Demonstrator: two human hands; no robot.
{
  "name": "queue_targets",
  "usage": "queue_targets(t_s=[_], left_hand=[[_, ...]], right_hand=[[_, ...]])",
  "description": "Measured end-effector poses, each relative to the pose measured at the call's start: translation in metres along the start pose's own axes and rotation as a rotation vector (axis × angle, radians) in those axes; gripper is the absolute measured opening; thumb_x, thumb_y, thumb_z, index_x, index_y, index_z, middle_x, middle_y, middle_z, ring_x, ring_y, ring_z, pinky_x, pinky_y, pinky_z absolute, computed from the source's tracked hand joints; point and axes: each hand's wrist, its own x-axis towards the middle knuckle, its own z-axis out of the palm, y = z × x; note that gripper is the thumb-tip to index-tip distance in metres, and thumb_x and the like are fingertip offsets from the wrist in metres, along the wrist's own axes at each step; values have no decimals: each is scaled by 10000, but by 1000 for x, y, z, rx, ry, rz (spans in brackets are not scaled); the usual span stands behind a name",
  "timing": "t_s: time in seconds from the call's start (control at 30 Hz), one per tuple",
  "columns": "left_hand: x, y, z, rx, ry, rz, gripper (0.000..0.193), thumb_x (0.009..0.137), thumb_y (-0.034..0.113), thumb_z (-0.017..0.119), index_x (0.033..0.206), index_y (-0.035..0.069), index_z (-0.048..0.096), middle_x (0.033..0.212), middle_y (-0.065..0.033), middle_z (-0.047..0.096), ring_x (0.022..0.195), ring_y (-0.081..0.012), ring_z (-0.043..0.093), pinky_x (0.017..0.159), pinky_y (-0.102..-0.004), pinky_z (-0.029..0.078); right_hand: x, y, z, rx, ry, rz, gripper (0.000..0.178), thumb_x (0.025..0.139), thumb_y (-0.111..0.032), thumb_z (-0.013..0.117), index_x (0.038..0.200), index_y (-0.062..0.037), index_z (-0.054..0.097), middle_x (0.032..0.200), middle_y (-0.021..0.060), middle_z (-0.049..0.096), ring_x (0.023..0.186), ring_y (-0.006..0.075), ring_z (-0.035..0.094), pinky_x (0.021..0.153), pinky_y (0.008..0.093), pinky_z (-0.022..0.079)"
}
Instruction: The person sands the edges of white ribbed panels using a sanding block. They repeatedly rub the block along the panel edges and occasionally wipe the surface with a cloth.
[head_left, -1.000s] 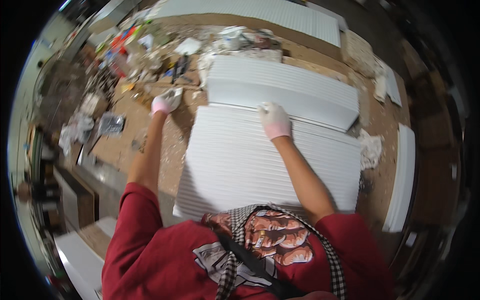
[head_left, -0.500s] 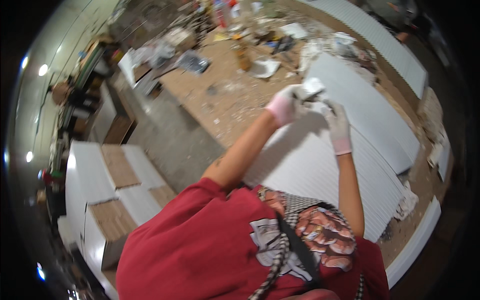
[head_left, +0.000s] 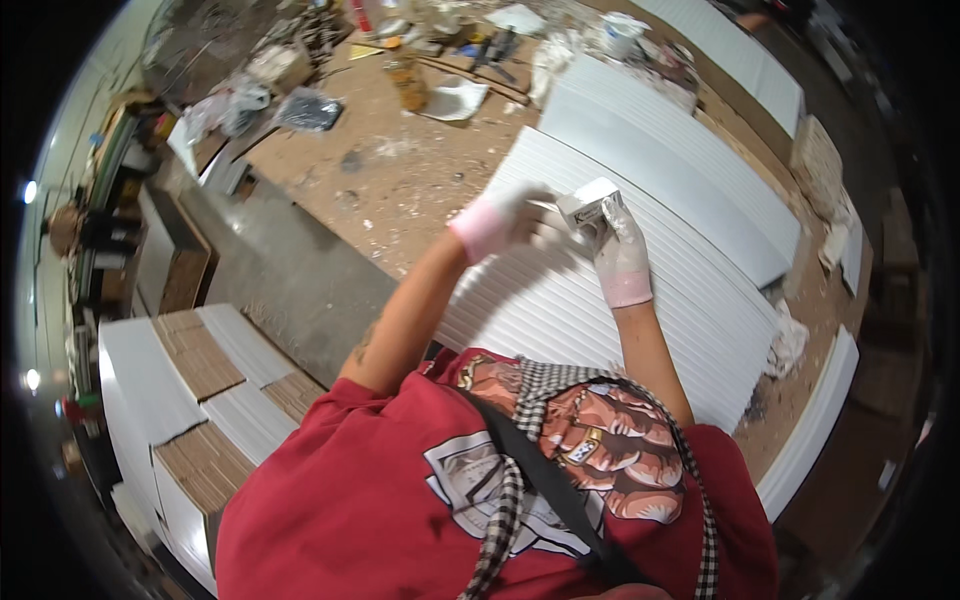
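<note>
A small white-and-grey box [head_left: 590,200] is held above the bench in my right hand [head_left: 622,250], its gloved fingers closed round the box's right side. My left hand [head_left: 508,222], also in a white glove with a pink cuff, is just left of the box. Its fingers are blurred but look stretched out and apart, and I see nothing in them. Below both hands lies a white ribbed panel [head_left: 650,325], partly in the shadow of my arms. A second white panel [head_left: 670,150] lies beyond it.
The wooden bench [head_left: 400,190] bears scraps. Toward the back are a bottle of amber liquid [head_left: 405,85], a white paper [head_left: 457,100], dark tools [head_left: 495,50] and a white tub [head_left: 622,35]. Stacked white-faced boards [head_left: 200,380] stand at the left, across the floor [head_left: 290,265].
My left hand has come away from the small box and moved left; my right hand now holds it. The whole view has shifted, so the bench appears further left and higher.
</note>
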Motion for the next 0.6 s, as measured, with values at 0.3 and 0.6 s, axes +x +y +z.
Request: queue_targets(t_s=[0.3, 0.6], left_hand=[[-51, 88, -257, 986, 1908, 324, 490, 889, 395, 624, 1253, 74, 694, 1199, -205, 684, 1148, -350, 635, 1044, -452, 474], [-73, 45, -374, 339, 2256, -247, 716, 980, 615, 494, 1242, -24, 686, 1271, -196, 699, 1201, -375, 656, 1037, -492, 482]], right_hand=[[-16, -80, -141, -413, 645, -288, 555, 1037, -433, 592, 1395, -11, 544, 1280, 119, 599, 1140, 239, 611, 1001, 349, 485], [78, -103, -193, -1220, 469, -587, 570, 988, -470, 586, 1280, 20, 588, 1225, 270, 661, 1180, 407, 610, 1030, 436, 447]])
